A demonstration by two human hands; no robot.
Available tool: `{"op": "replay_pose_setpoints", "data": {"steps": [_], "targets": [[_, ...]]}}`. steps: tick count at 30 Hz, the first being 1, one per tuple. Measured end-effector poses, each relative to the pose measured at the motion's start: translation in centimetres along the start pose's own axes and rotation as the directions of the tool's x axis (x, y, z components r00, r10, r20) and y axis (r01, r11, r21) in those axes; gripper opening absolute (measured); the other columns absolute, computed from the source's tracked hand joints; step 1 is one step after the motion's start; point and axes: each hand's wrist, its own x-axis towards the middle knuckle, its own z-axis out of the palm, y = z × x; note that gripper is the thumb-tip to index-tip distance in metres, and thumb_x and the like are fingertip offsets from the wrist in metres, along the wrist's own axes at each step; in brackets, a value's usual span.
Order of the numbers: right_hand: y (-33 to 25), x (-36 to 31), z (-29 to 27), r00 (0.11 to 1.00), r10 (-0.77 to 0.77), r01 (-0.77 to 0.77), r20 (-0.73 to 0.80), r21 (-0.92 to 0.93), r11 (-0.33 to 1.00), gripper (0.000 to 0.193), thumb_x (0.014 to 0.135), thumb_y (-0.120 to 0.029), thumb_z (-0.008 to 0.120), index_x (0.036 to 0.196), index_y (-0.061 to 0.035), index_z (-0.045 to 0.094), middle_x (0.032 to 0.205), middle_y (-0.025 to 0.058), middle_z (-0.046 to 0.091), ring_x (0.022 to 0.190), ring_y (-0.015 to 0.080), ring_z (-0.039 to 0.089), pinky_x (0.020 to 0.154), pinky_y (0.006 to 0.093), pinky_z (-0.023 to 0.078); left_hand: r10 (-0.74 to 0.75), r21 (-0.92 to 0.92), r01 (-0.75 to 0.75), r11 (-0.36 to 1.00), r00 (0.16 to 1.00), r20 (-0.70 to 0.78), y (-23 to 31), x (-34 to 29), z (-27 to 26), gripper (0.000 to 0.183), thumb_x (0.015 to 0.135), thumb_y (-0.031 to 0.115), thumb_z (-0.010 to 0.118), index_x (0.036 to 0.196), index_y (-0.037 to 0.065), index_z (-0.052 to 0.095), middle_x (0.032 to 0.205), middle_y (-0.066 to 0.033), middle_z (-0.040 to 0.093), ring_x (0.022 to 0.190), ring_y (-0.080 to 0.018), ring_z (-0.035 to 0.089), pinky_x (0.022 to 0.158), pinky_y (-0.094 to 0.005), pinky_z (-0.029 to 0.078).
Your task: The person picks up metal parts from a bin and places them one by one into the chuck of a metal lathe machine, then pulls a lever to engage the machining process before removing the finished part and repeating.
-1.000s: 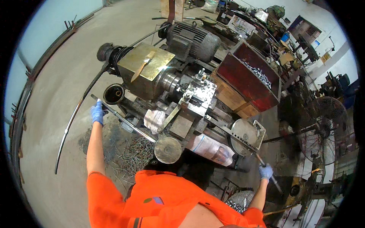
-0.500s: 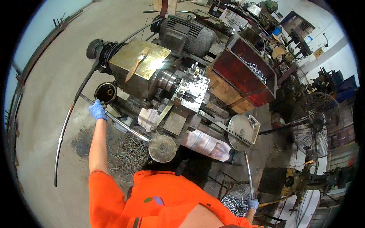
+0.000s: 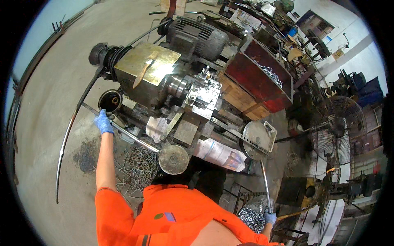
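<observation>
My left hand (image 3: 104,122), in a blue glove, is closed round a long metal lever (image 3: 137,141) on the left. That lever runs to a round grey disc (image 3: 174,159) at the machine's front. Far to the right, my gloved right hand (image 3: 269,219) grips the lower end of another bright lever (image 3: 265,177). Its upper end meets a larger round plate (image 3: 252,141). Between them stands a lathe-like machine with a brass-coloured box housing (image 3: 130,65), a shiny spindle (image 3: 175,85) and a metal tool block (image 3: 208,95) covered in chips.
A red bin (image 3: 256,82) with small metal parts rests on wood behind the machine. A basket of shiny parts (image 3: 251,218) sits beside my right hand. Metal shavings (image 3: 139,166) litter the floor at left. A long bent rod (image 3: 61,151) and a fan (image 3: 336,127) flank the machine.
The whole view has shifted slightly, so the machine appears a little further left. Both hands keep their grip on the levers, with little visible movement of either.
</observation>
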Motion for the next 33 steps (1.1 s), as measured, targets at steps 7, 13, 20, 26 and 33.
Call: {"op": "replay_pose_setpoints", "data": {"steps": [7, 13, 20, 26, 33], "targets": [[-0.3, -0.9, -0.9, 0.997, -0.079, 0.078, 0.016, 0.047, 0.996, 0.052, 0.064, -0.043, 0.068, 0.087, 0.0034, 0.063, 0.089, 0.0267, 0.061, 0.091, 0.0381, 0.06, 0.078, 0.0424, 0.048, -0.026, -0.004, 0.026, 1.0, 1.0, -0.01, -0.2, -0.7, 0.1, 0.018, 0.081, 0.012, 0.057, 0.082, -0.006, 0.055, 0.064, -0.0134, 0.06, 0.044, -0.0187, 0.058, 0.039, -0.0298, 0.05], [-0.8, -0.6, -0.5, 0.998, 0.044, -0.045, 0.041, 0.02, 0.999, 0.045, 0.06, -0.032, 0.068, 0.091, 0.0011, 0.064, 0.092, 0.0261, 0.061, 0.091, 0.0384, 0.059, 0.079, 0.0419, 0.047, -0.004, -0.01, 0.004, 1.0, 0.999, -0.047, 0.1, -1.2, 0.7, 0.018, 0.08, 0.011, 0.057, 0.083, -0.006, 0.054, 0.064, -0.0124, 0.059, 0.044, -0.0182, 0.058, 0.037, -0.0279, 0.05], [-1.1, -1.4, -1.4, 1.0, 0.02, -0.02, 0.012, 0.006, 1.0, 0.048, 0.061, -0.033, 0.068, 0.093, 0.0021, 0.064, 0.094, 0.0267, 0.061, 0.092, 0.0381, 0.059, 0.08, 0.0415, 0.047, -0.017, -0.011, 0.017, 1.0, 0.999, -0.036, 0.2, -1.3, 0.4, 0.016, 0.08, 0.011, 0.056, 0.083, -0.005, 0.054, 0.064, -0.0119, 0.059, 0.044, -0.0175, 0.057, 0.037, -0.0271, 0.049], [0.5, -0.5, 0.4, 1.0, -0.003, 0.003, 0.002, 0.024, 1.0, 0.048, 0.064, -0.038, 0.066, 0.09, 0.003, 0.064, 0.093, 0.0271, 0.061, 0.093, 0.0381, 0.059, 0.081, 0.0412, 0.047, -0.028, 0.002, 0.028, 1.0, 0.999, -0.039, 0.2, -1.2, 0.7, 0.016, 0.081, 0.012, 0.056, 0.084, -0.004, 0.054, 0.064, -0.012, 0.06, 0.044, -0.0179, 0.058, 0.037, -0.027, 0.048], [-3.2, -4.3, -3.9, 0.993, -0.085, 0.083, 0.08, 0.021, 0.996, 0.048, 0.072, -0.043, 0.059, 0.102, -0.0056, 0.063, 0.1, 0.0222, 0.061, 0.099, 0.0367, 0.056, 0.083, 0.0418, 0.045, -0.028, -0.011, 0.028, 1.0, 0.998, -0.052, -0.5, -0.3, 0.1, 0.016, 0.081, 0.012, 0.057, 0.083, -0.003, 0.052, 0.065, -0.0125, 0.061, 0.045, -0.0188, 0.059, 0.038, -0.0268, 0.048]]}}
